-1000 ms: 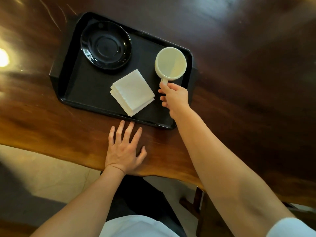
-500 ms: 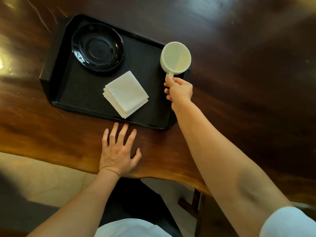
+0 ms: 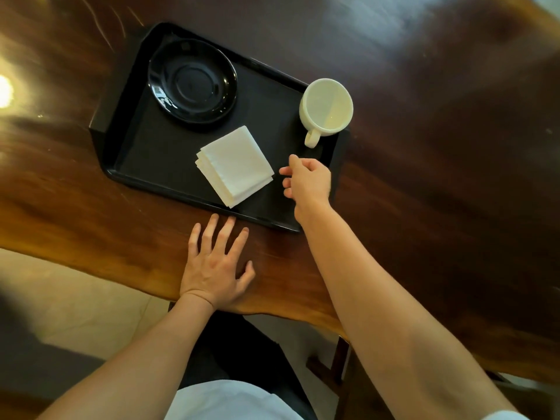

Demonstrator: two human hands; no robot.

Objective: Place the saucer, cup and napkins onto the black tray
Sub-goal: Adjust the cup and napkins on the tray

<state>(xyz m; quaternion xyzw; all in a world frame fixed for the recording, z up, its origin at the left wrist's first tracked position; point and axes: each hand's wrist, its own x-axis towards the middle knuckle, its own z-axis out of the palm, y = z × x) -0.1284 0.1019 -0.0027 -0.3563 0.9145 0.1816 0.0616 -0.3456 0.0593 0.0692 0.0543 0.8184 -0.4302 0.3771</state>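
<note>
So the right hand (image 3: 307, 180) is hanging over the near right end of the black tray (image 3: 145, 147), arm reaching in from the lower right, fingers loosely curled with the thumb and forefinger apart, and it's got nothing in it. The left hand (image 3: 216, 262) is just flat on the wooden table (image 3: 424, 177), fingers spread, with the fingertips right up near the tray's front edge, maybe touching it, can't really tell. Big change from half a second ago: back then the right hand was pinching the cup's handle and the cup was held over the tray's far right corner; now it's let go and pulled back toward the body. The left hand hasn't really budged. The white cup (image 3: 326, 109) now sits at the far right corner of the tray, handle pointing back toward the right hand, with a clear gap between the handle and the fingertips. The stack of white napkins (image 3: 235, 166) lies in the middle of the tray, just left of the right hand, and the black saucer (image 3: 192, 80) sits at the far left end, well away from both hands.
</note>
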